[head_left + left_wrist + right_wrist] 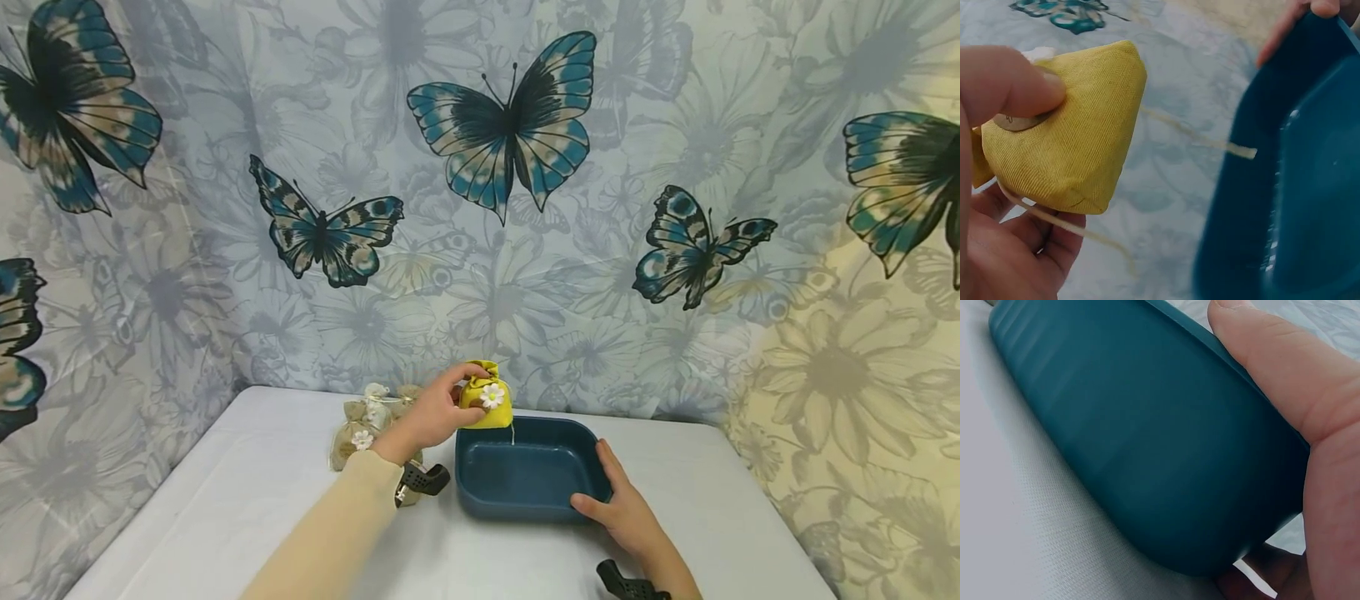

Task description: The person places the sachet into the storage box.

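Note:
My left hand [438, 412] pinches a small yellow cloth pouch [486, 395] with a white daisy on it, held just above the far left corner of a dark blue rectangular dish [525, 500]. In the left wrist view the yellow pouch [1066, 134] sits between thumb and fingers, its thin drawstring trailing toward the blue dish [1297, 187]. My right hand [618, 504] grips the dish's near right corner, thumb over the rim [1260, 356]. The dish [1141, 437] stands on the white table and has nothing in it.
Several beige pouches [367, 425] with small flowers lie in a cluster on the white table [225, 500], left of the dish and behind my left forearm. A butterfly-print curtain [495, 208] hangs close behind the table and on both sides.

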### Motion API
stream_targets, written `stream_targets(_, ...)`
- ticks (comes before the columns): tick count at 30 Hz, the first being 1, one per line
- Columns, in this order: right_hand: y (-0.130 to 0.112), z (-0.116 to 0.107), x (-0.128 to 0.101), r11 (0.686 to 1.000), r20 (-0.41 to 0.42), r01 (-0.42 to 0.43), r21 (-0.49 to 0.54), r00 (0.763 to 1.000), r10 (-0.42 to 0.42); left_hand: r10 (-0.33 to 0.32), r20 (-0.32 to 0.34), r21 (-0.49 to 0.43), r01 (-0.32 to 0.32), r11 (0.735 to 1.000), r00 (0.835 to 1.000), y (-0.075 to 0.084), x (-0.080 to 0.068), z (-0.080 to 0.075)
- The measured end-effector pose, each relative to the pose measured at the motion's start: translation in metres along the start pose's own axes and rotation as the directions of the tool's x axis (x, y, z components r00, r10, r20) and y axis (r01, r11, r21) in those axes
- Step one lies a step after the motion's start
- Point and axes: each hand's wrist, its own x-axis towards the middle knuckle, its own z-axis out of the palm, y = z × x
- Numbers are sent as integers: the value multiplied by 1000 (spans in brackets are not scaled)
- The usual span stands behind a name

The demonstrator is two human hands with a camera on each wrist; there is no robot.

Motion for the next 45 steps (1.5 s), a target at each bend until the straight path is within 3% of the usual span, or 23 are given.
stream_targets(4, 1, 1, 2, 1000, 0, -3, -3, 1000, 3, -32, -9, -9, 32, 999, 999, -12, 9, 11)
stream_targets(11, 1, 1, 3, 1000, -1, -17, -4, 1000, 17, -41, -45, 88, 45, 995, 998, -33, 17, 24)
stream_targets(18, -2, 1, 2, 999, 3, -37, -7, 999, 37, -50, -18, 89, 51, 995, 999, -51, 20, 32)
stream_targets(25, -1, 2, 2, 1000, 8, -22, 14, 1000, 21, -69, -41, 185, 75, 980, 997, -68, 21, 33)
stream_targets(32, 1, 2, 2, 1000, -10, -5, 3, 1000, 5, -29, -82, 282, 51, 958, 996, -79, 21, 30)
stream_targets(41, 0, 2, 2, 1000, -6, -18, 9, 1000, 19, -26, -20, 258, 30, 966, 999, -87, 20, 27)
stream_targets(45, 0, 2, 2, 999, -4, -31, 16, 999, 31, -6, -3, 306, 7, 952, 1000, -89, 20, 28)
